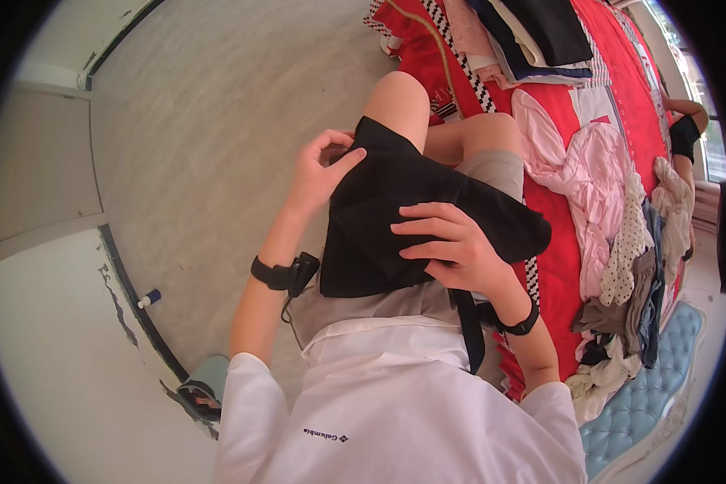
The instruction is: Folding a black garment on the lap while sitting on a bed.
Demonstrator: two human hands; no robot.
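Note:
A black cloth garment lies partly folded across my lap, over the knees and grey shorts. My left hand is at its upper left corner, the edge of the cloth between thumb and fingers. My right hand rests on the middle of the garment with its fingers spread, and no cloth is seen gripped in it. A black strap hangs by my waist below the garment. Both wrists wear black bands.
On the red bed cover at my right lie a folded clothes stack, a pink garment and a loose heap of clothes. A tufted blue headboard, another person's arm, a small bottle and a bin are around.

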